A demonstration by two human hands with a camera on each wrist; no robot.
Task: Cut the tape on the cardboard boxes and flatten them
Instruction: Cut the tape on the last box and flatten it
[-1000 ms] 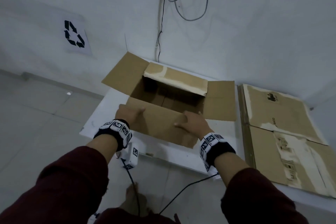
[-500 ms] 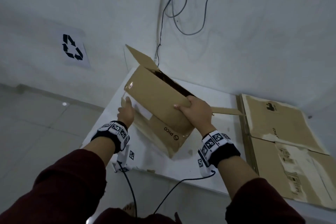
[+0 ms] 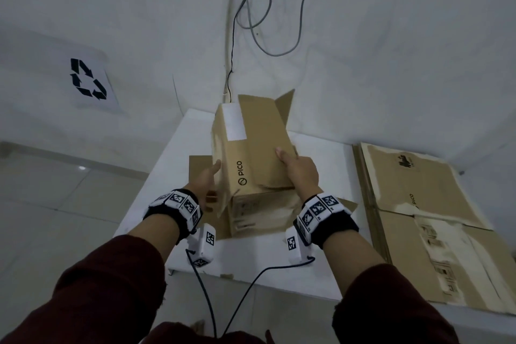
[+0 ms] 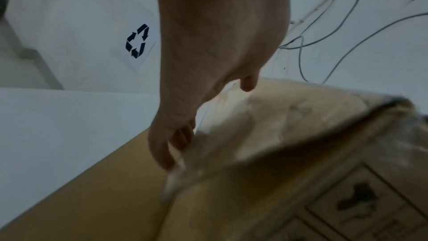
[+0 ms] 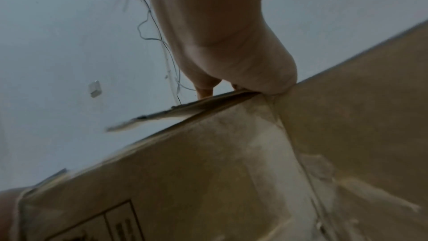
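The white wall [image 3: 391,50] fills the far side of what I see, with loose cables [image 3: 268,22] hanging down it and a sheet bearing a recycling symbol [image 3: 88,79] stuck to it on the left. Below the wall runs the white tabletop [image 3: 156,204]. On its right part lies a stack of flattened cardboard boxes [image 3: 424,220], brown, with torn pale patches and small printed marks.

In front of me, in the middle of the tabletop, stands the cardboard box [image 3: 251,153] I am handling. It is tipped up on its opened flaps, so that a long side with the word PICO printed on it faces me, and a white label [image 3: 236,124] sits near its far upper end. One flap [image 3: 199,176] lies spread flat on the tabletop to the left, another sticks out near my right wrist.

My right hand [image 3: 300,173] grips the box at its right edge, thumb on the face with the print and the other fingers curled over the edge and out of sight. My left hand [image 3: 205,184] lies against the box's left side with the fingers [image 4: 162,149] straight and relaxed, the thumb touching the corner, clasping nothing. Both wrists wear black bands with square black-and-white markers [image 3: 318,208].
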